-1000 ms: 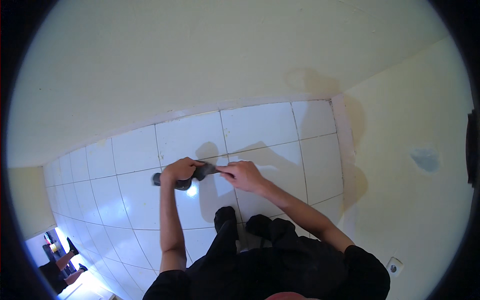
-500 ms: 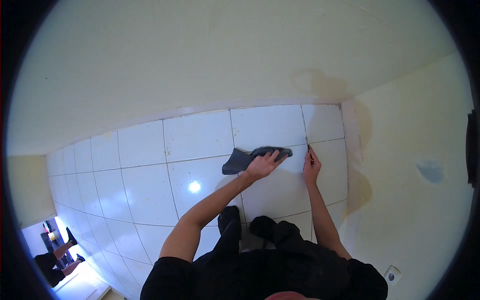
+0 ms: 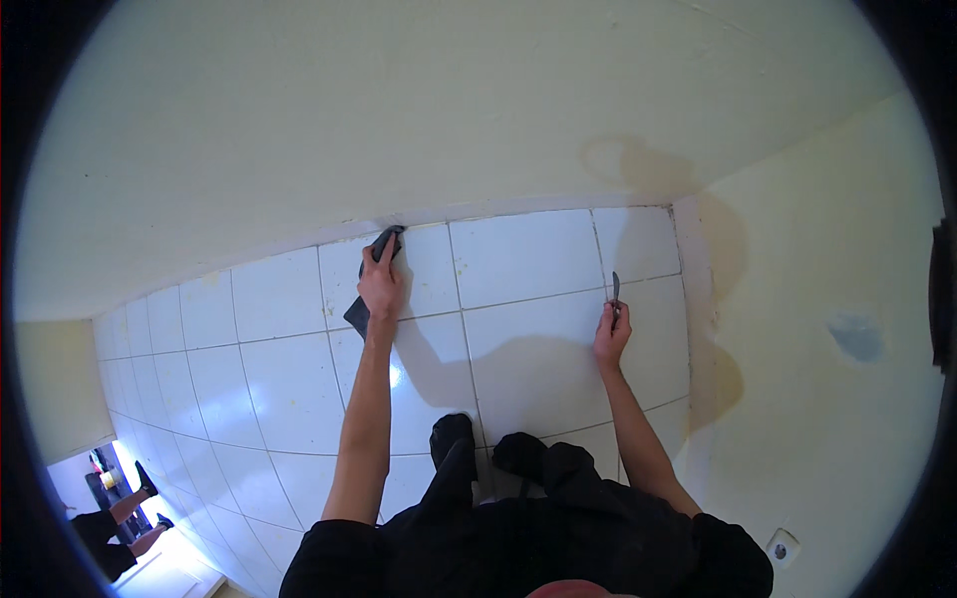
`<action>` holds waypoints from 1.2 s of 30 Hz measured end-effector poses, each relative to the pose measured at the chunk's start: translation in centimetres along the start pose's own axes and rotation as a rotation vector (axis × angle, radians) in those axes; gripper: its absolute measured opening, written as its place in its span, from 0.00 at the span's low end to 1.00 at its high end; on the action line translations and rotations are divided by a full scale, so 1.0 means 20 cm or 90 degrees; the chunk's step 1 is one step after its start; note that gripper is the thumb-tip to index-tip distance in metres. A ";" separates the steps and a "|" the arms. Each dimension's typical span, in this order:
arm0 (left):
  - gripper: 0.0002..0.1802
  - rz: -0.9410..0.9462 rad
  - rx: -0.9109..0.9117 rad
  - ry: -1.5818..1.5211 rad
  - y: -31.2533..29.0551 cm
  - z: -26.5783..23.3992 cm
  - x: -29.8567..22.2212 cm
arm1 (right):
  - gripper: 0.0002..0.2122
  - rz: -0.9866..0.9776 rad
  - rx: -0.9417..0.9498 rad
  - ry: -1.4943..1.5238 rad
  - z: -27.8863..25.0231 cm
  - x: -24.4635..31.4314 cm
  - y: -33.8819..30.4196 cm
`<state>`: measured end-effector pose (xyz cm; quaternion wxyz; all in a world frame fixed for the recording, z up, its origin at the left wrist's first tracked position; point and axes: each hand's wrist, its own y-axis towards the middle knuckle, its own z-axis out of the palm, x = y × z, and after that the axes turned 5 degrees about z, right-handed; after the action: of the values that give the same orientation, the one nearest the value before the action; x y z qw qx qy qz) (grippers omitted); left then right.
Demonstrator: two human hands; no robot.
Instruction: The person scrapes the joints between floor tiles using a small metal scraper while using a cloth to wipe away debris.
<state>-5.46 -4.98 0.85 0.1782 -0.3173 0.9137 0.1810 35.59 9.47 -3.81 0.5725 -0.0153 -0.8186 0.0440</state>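
My left hand [image 3: 381, 287] is closed over a dark grey cloth [image 3: 356, 317], pressing its upper end near the line where the tiled floor meets the far wall. The cloth's lower corner hangs out beside the wrist, over a tile. Off to the right, my right hand [image 3: 611, 337] grips a small knife [image 3: 616, 287]. Its short dark blade points away from me, close to a grout line, and the fingers hide most of the handle. Whether the tip touches the floor I cannot tell.
White floor tiles [image 3: 533, 254] with dark grout carry some yellowish specks. A cream wall [image 3: 399, 110] rises beyond them, another wall [image 3: 797, 249] at right. My dark-covered feet [image 3: 520, 453] are below. A socket [image 3: 784, 548] sits low right; another person's legs [image 3: 135, 503] show far left.
My left hand has carried the cloth left and away from me, from the middle tiles to the wall's base. The right hand has drawn back slightly, so more of the blade shows.
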 end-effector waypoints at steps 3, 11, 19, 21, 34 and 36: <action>0.33 0.004 -0.097 -0.227 -0.07 0.01 -0.02 | 0.08 -0.001 -0.012 0.036 0.01 0.00 0.00; 0.36 0.463 0.327 -0.143 -0.21 0.33 -0.71 | 0.06 -0.049 0.005 0.035 0.00 -0.01 0.00; 0.36 0.386 0.284 0.067 0.09 0.58 -0.82 | 0.08 0.004 0.018 0.035 0.00 0.00 -0.01; 0.37 0.300 0.289 0.042 0.14 0.51 -0.76 | 0.07 -0.003 0.011 0.028 -0.03 -0.02 0.00; 0.34 -0.117 0.048 -0.046 -0.10 -0.10 0.11 | 0.05 -0.038 0.010 0.017 0.00 -0.03 0.01; 0.36 -0.046 0.000 -0.175 -0.15 -0.14 0.04 | 0.06 -0.038 0.007 0.024 0.00 -0.04 0.01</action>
<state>-4.70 -8.89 2.28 0.3085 -0.3217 0.8687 0.2161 35.81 9.57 -4.68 0.5890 0.0113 -0.8075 0.0315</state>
